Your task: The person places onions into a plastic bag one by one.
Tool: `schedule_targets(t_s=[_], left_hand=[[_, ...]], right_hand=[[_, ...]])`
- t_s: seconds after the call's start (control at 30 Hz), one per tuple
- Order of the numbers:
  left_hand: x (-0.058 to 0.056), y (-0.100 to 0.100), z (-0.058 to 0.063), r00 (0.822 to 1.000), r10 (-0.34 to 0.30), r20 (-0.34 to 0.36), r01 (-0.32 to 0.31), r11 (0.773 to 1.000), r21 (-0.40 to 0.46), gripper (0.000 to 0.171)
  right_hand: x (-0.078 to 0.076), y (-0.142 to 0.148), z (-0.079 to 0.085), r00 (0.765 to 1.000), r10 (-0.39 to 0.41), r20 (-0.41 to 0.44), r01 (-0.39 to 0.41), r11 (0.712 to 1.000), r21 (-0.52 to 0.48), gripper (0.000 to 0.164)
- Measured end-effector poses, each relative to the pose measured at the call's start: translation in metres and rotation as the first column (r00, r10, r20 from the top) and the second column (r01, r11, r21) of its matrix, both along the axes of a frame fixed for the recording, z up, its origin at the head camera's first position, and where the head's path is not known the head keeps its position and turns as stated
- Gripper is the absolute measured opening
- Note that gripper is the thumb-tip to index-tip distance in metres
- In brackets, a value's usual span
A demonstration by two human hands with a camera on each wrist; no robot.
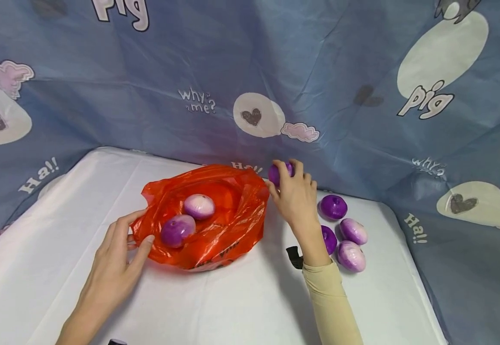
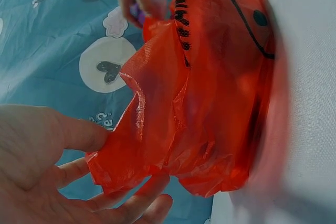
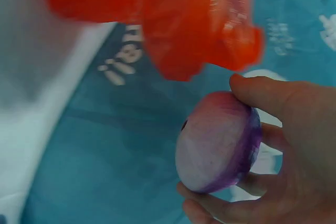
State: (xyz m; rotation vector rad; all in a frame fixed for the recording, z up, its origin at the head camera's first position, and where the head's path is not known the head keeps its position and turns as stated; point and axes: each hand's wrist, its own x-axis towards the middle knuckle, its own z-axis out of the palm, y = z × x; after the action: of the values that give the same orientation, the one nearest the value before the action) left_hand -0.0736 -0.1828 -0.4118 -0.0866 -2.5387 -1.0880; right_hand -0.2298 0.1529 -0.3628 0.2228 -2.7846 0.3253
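A red plastic bag (image 1: 232, 230) lies with its mouth spread, two purple-and-white onions (image 1: 178, 231) inside it. At the bag's left rim, my left hand (image 1: 114, 261) holds the plastic between thumb and fingers; the left wrist view shows the thumb on one side of the film and fingers on the other. My right hand (image 1: 295, 196) grips another onion (image 3: 220, 142) between thumb and fingertips, raised just beyond the bag's right rim. In the right wrist view this onion shows a pale side and a purple side, with the bag's edge close above it.
Several more onions (image 1: 352, 256) sit on the white table (image 1: 241, 306) at the right, one partly hidden by my right forearm. A small black object (image 1: 294, 257) shows beside that forearm. Blue printed cloth (image 1: 340, 72) stands up behind the table.
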Motion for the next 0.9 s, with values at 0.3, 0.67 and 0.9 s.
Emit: schedule_targets(t_s=[0.3, 0.67, 0.9], left_hand=[[0.000, -0.001, 0.000, 1.000, -0.003, 0.004, 0.003, 1.000, -0.002, 0.061], [0.001, -0.001, 0.000, 1.000, -0.001, 0.006, 0.001, 1.000, -0.013, 0.061], [0.001, 0.000, 0.001, 1.000, 0.004, 0.017, -0.004, 1.000, -0.014, 0.062]], right_hand=[[0.029, -0.025, 0.028, 0.992, 0.088, -0.093, -0.086, 0.996, 0.027, 0.053], [0.050, -0.052, 0.033, 0.972, 0.220, -0.078, -0.218, 0.975, 0.038, 0.055], [0.057, -0.067, 0.028, 0.956, 0.287, -0.054, -0.285, 0.957, 0.052, 0.056]])
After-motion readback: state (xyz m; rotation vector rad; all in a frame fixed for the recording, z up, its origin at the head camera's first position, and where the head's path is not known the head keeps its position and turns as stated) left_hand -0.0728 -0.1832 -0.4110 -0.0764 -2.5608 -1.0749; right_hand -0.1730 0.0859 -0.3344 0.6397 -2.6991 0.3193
